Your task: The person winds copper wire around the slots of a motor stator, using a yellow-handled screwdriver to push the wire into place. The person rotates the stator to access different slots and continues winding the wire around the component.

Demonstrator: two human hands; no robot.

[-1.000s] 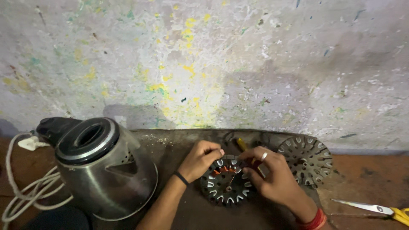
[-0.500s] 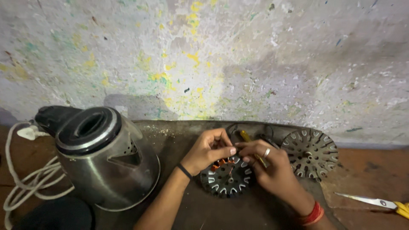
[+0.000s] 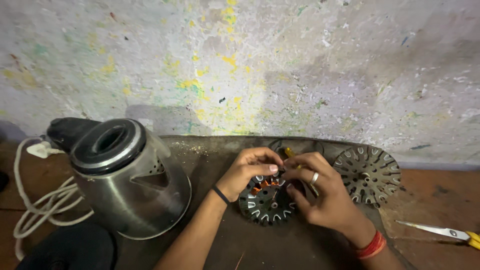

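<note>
**A:** How far along am I? Both hands are on the stator point(image 3: 267, 199), which lies flat on the dark bench point(image 3: 220, 160), just right of the kettle point(image 3: 127, 177).

**B:** Early to midway, I'd judge. I see copper coil only in a few slots at the top of the ring; the slots along the lower rim look bare. Most of the ring seems left to do.

**A:** And my grip?

**B:** The left hand point(image 3: 248, 172) has its fingertips pinched together at the top edge of the stator, right over the copper. The right hand point(image 3: 320, 197) is curled over the right side of the stator, fingers closed; whether it pinches wire I cannot tell. A yellow-handled tool point(image 3: 290, 151) pokes out just behind the fingers.

**A:** Anything in the way?

**B:** Not much. A second stator point(image 3: 369, 174) lies near on the right, apart from your wrist. Scissors point(image 3: 450, 233) lie well off at the right edge. The kettle is close to your left forearm, and its white cord point(image 3: 37, 200) trails further left.
</note>
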